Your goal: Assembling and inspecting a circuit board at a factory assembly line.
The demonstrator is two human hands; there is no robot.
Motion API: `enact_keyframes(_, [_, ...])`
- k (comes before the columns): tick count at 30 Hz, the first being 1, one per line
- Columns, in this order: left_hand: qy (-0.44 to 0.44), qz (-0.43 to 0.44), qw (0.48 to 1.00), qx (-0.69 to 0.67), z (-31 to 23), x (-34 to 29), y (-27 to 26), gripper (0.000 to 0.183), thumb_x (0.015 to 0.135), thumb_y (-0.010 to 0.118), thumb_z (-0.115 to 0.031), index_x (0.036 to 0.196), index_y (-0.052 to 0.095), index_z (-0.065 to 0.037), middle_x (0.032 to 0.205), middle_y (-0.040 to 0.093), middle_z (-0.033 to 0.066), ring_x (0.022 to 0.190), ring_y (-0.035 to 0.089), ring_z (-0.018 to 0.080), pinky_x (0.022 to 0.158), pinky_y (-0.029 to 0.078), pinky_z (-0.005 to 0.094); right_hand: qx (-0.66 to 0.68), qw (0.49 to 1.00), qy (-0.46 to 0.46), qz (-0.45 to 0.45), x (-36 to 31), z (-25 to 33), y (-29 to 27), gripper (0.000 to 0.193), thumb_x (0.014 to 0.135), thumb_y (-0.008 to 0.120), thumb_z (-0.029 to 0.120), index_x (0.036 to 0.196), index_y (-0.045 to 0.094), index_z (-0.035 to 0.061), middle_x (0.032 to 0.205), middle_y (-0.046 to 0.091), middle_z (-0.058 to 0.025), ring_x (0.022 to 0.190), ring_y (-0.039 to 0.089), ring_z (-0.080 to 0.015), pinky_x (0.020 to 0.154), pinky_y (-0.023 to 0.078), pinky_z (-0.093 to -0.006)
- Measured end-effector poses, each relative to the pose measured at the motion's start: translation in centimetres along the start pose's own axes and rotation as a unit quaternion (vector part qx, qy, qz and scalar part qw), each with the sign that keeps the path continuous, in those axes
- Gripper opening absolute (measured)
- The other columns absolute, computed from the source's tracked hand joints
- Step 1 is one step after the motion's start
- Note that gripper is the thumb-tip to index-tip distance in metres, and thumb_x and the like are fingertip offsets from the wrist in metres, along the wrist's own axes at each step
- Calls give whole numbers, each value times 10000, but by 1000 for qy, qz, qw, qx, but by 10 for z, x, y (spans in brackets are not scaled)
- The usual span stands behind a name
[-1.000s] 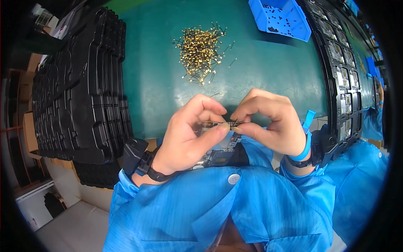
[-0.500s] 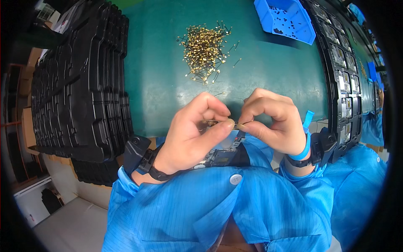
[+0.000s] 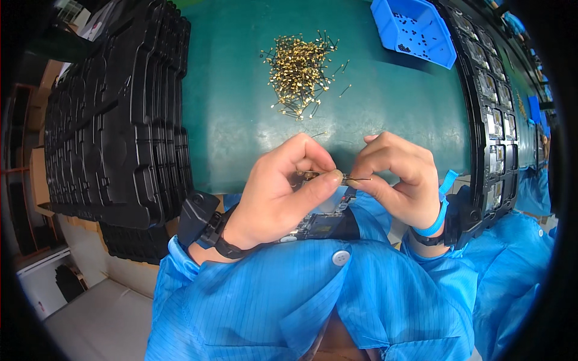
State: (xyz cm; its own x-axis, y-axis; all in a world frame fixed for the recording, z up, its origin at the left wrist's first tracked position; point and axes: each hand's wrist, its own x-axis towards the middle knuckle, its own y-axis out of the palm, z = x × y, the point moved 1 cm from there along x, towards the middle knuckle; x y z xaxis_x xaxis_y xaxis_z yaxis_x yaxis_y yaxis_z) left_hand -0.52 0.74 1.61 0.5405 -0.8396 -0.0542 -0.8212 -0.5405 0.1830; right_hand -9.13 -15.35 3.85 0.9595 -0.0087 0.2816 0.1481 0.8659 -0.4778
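Note:
My left hand (image 3: 277, 186) is closed, its thumb and bent fingers around the upper part of a circuit board (image 3: 322, 225). Much of the board is hidden beneath that hand, and small gold-coloured parts show between thumb and fingers. Thumb and forefinger of my right hand (image 3: 397, 177) pinch a short thin cable (image 3: 361, 178) with a small end piece, close against the left thumb tip. Ahead of both hands, a heap of short black cables with gold ends (image 3: 298, 72) lies on the green table mat (image 3: 229, 120). A few loose cables (image 3: 345, 91) lie beside the heap.
Stacked black plastic trays (image 3: 120, 132) rise at the left. A blue bin (image 3: 442, 48) with small black pieces stands far right. Along the right edge runs a black tray (image 3: 497, 132) holding several electronic parts. A blue sleeve (image 3: 506, 259) of another person shows at the lower right.
My right hand's fingers have shifted slightly, and more of the thin cable shows pointing right from its fingertips. The left hand keeps nearly the same place. The view has shifted a little.

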Motion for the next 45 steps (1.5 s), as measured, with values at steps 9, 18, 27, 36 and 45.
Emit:
enact_keyframes(9, [-50, 7, 998, 25, -3, 0, -1, 165, 813, 579, -143, 880, 566, 8, 767, 580, 20, 709, 511, 49, 619, 404, 204, 13, 1000, -27, 8, 1, -5, -1, 94, 677, 633, -18, 746, 593, 30, 729, 573, -67, 659, 562, -208, 575, 440, -297])
enact_keyframes(18, [-161, 49, 986, -5, -3, 2, 3, 205, 770, 613, -61, 947, 573, 33, 833, 599, 33, 784, 536, 64, 682, 438, 209, 51, 998, 47, 1, -12, -9, 4, 81, 703, 625, -23, 759, 582, 18, 745, 575, -81, 690, 577, -212, 596, 452, -279])
enact_keyframes(27, [-100, 34, 994, 40, -6, -1, 8, 222, 759, 606, -50, 965, 574, 27, 843, 617, 47, 772, 559, 71, 667, 450, 212, 16, 1000, 21, 4, -11, -5, -3, 103, 696, 632, -14, 771, 577, 30, 745, 573, -78, 679, 576, -209, 582, 450, -282])
enact_keyframes(36, [-76, 40, 994, 69, -9, 0, 8, 192, 755, 601, -64, 933, 582, 6, 796, 615, 43, 738, 556, 69, 641, 441, 212, -17, 1000, 13, 2, -10, -2, -3, 125, 672, 642, -10, 761, 572, 44, 735, 579, -66, 669, 573, -214, 612, 459, -306])
enact_keyframes(45, [-58, 23, 995, 80, -9, 0, 9, 179, 748, 607, -71, 912, 594, -2, 781, 620, 49, 722, 561, 72, 628, 441, 213, -49, 999, 12, 3, -9, 2, -3, 130, 671, 648, 4, 758, 572, 62, 736, 593, -50, 686, 582, -216, 797, 455, -378])
